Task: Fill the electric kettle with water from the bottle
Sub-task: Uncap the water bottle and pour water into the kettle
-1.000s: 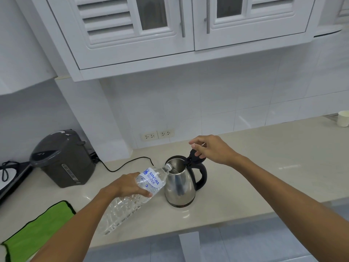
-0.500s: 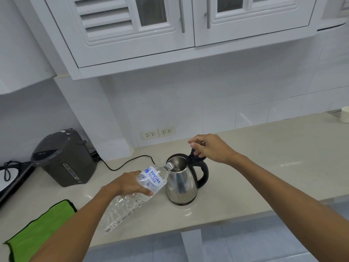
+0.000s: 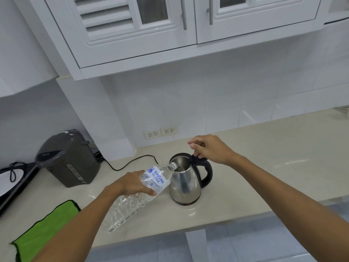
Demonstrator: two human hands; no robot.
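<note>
left hand [image 3: 132,183] grasps bottle [image 3: 143,190], tilted, mouth at kettle rim | right hand [image 3: 209,149] pinches black lid [image 3: 196,157], holding it up | kettle [image 3: 186,183] upright on table [image 3: 264,167], open | pot [image 3: 69,158] far left | green cloth [image 3: 45,227] at near edge

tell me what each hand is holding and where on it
The left hand grips the water bottle around its upper body, by the label. The right hand pinches the kettle lid tab above the handle.

Beige counter [image 3: 264,167] under kettle [image 3: 186,184], grey water boiler [image 3: 69,159], green cloth [image 3: 45,229]
</note>
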